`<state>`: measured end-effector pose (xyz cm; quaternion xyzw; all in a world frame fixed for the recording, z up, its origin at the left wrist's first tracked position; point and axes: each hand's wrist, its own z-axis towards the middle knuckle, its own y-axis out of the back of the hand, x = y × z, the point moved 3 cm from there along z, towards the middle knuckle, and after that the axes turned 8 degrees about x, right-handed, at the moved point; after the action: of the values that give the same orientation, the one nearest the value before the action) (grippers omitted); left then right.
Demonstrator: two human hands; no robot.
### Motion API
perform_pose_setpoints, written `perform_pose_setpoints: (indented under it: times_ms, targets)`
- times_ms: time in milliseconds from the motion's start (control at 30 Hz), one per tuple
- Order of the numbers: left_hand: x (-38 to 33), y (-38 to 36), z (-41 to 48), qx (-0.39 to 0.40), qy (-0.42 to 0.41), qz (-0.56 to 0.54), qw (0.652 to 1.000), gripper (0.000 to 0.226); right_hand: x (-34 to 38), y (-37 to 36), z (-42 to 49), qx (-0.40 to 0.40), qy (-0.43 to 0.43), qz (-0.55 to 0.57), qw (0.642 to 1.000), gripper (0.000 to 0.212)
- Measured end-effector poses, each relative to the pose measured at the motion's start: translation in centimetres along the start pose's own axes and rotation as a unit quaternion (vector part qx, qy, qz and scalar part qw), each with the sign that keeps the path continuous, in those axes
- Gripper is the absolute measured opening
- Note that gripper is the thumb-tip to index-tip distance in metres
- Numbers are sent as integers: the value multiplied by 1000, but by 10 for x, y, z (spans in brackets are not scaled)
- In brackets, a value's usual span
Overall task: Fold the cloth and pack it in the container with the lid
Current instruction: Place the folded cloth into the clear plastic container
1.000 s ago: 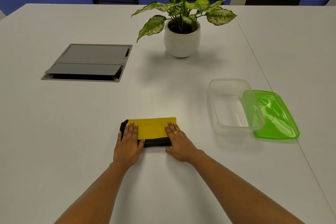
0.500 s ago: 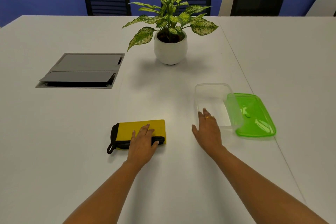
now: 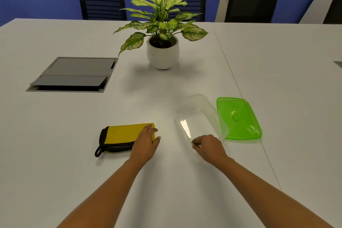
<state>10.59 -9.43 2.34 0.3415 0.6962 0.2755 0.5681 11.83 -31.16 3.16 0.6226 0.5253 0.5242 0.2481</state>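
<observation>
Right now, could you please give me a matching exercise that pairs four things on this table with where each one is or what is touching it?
Things:
1. folded yellow cloth
2. clear container
3. green lid
4. potted plant

Places or states:
A. stands at the far middle of the table
B. left hand rests on its right end
C. right hand grips its near rim
D. lies flat, just right of the clear container

Pairs: 1-B, 2-C, 3-D, 4-A

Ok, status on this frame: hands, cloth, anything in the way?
Left hand flat on right end of folded cloth. Right hand pinching near rim of clear container, which looks tipped. Green lid off, beside it. Nothing between cloth and container.
</observation>
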Motion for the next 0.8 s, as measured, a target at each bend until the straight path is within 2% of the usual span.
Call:
perform_pose_setpoints:
  times_ms: [67, 167, 367, 567, 633, 700, 767, 800]
  targets:
    - [-4, 1, 0, -7, -3, -11, 1000, 37, -8, 3, -13, 27, 35, 0, 999, 25]
    - [-8, 2, -3, -9, -4, -16, 1000, 42, -20, 8, -26, 81, 75, -60, 992, 26]
    - [-13, 1, -4, 3, 16, 16, 1000, 52, -38, 12, -41, 176, 134, -122, 967, 26]
    - [-10, -1, -5, 0, 46, 49, 998, 44, -40, 16, -41, 202, 173, -145, 953, 25]
    - [-7, -2, -5, 7, 54, 65, 996, 47, -41, 18, -44, 174, 202, -83, 960, 25]
    - [-5, -4, -4, 7, 54, 63, 997, 48, -43, 26, -45, 70, 193, 40, 978, 24]
    - [-4, -4, -1, 1, 54, 53, 997, 47, -57, 31, -38, -84, 117, 106, 984, 21]
    - [-4, -4, 0, -2, 57, 49, 997, 47, -66, 30, -32, -123, 55, 114, 984, 24]
